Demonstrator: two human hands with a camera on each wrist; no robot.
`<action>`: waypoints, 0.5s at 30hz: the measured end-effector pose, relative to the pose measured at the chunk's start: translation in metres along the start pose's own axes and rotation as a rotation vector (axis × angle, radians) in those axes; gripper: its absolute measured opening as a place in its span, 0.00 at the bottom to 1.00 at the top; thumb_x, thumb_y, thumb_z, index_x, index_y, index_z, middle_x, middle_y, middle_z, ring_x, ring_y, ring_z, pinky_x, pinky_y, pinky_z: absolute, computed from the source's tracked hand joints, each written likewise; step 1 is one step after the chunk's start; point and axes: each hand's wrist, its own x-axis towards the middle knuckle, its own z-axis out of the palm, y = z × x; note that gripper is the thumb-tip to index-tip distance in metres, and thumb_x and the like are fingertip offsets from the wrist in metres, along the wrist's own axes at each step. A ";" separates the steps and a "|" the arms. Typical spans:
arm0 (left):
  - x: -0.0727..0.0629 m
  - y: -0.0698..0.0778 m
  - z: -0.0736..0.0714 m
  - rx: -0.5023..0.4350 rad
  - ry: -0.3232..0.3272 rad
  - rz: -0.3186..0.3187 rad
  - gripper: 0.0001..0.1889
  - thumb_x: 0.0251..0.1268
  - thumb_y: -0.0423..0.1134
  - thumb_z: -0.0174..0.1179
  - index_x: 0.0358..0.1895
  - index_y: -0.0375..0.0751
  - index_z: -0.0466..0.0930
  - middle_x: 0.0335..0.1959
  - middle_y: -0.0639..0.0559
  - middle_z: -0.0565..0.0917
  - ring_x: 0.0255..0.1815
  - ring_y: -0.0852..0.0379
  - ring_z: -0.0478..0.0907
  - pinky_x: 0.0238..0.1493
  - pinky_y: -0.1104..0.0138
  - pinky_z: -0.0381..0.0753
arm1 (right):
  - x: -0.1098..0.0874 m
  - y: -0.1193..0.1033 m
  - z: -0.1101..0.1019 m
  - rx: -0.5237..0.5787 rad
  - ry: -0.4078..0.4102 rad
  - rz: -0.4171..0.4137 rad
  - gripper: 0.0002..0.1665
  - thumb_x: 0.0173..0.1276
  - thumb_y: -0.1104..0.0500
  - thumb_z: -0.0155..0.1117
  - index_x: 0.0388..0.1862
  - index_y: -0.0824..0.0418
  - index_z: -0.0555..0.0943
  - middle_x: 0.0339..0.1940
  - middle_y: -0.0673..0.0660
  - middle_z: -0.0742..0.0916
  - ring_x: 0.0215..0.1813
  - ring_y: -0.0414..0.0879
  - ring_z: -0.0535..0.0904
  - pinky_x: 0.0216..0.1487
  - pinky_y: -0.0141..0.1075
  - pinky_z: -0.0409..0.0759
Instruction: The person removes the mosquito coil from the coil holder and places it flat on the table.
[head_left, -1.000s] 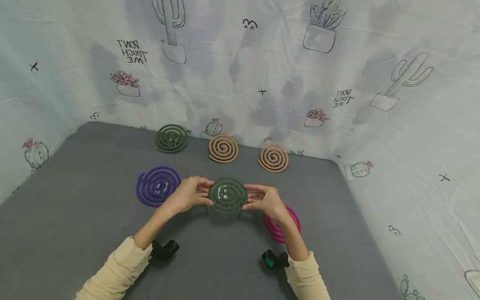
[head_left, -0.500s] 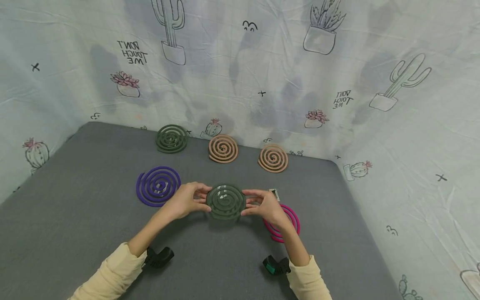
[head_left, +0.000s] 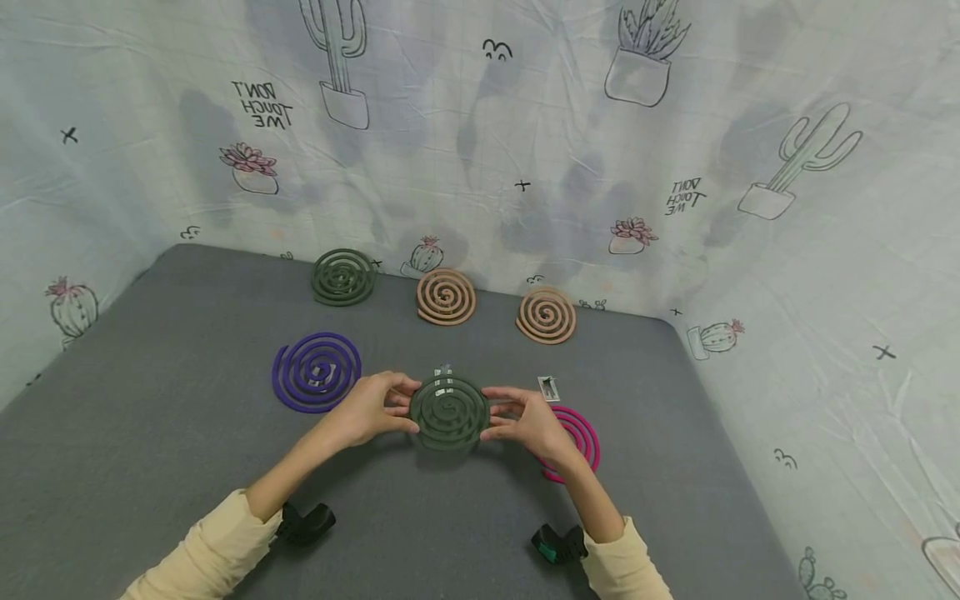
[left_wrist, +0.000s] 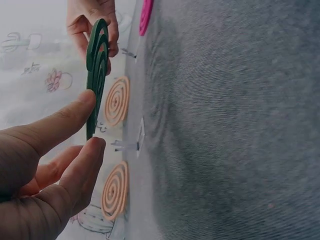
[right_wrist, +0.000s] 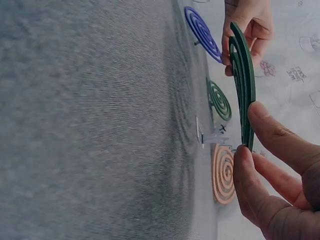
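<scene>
Foremost, one dark green mosquito coil (head_left: 450, 414), raised above grey tabletop (head_left: 420, 533), pinched at opposite edges by left hand (head_left: 375, 407) and right hand (head_left: 528, 423). Right of held coil: pink coil (head_left: 584, 437), partly hidden; silvery stand (head_left: 549, 388). Left: purple coil (head_left: 321, 372). Well beyond: two tan coils (head_left: 446, 297); farther left, second green coil (head_left: 343, 277).

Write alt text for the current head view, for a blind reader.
Left hand and right hand hold a green spiral by its edges above a grey table. Behind are another green spiral and two tan spirals, with a purple spiral left and a pink spiral right.
</scene>
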 end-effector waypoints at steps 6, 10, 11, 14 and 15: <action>-0.005 -0.001 0.004 -0.022 0.006 -0.023 0.29 0.43 0.28 0.73 0.53 0.26 0.76 0.50 0.35 0.77 0.46 0.46 0.80 0.44 0.72 0.83 | -0.004 0.003 0.004 0.014 -0.011 -0.008 0.36 0.50 0.69 0.74 0.61 0.69 0.74 0.53 0.68 0.81 0.47 0.48 0.80 0.44 0.30 0.83; -0.007 -0.002 0.007 -0.015 0.006 -0.025 0.29 0.43 0.29 0.74 0.53 0.27 0.76 0.51 0.35 0.77 0.46 0.47 0.80 0.44 0.72 0.83 | -0.007 0.006 0.006 0.019 -0.016 -0.017 0.37 0.50 0.69 0.74 0.62 0.70 0.73 0.57 0.68 0.79 0.52 0.54 0.80 0.50 0.33 0.83; -0.008 -0.002 0.007 -0.013 0.008 -0.024 0.29 0.43 0.29 0.74 0.53 0.27 0.76 0.51 0.35 0.77 0.46 0.47 0.80 0.44 0.71 0.83 | -0.008 0.007 0.006 0.023 -0.017 -0.017 0.38 0.50 0.69 0.74 0.62 0.70 0.73 0.57 0.69 0.79 0.53 0.55 0.79 0.51 0.33 0.82; -0.009 -0.002 0.008 -0.012 0.015 -0.028 0.29 0.42 0.28 0.74 0.53 0.26 0.76 0.50 0.35 0.77 0.45 0.46 0.80 0.44 0.71 0.83 | -0.009 0.008 0.008 0.029 -0.013 -0.014 0.37 0.50 0.69 0.74 0.62 0.70 0.73 0.56 0.69 0.79 0.52 0.54 0.80 0.50 0.32 0.83; -0.010 -0.002 0.008 -0.010 0.014 -0.028 0.29 0.42 0.28 0.74 0.53 0.26 0.76 0.50 0.35 0.77 0.45 0.47 0.80 0.44 0.72 0.83 | -0.009 0.009 0.008 0.032 -0.012 -0.011 0.37 0.50 0.69 0.74 0.62 0.70 0.73 0.56 0.69 0.79 0.52 0.53 0.80 0.49 0.32 0.83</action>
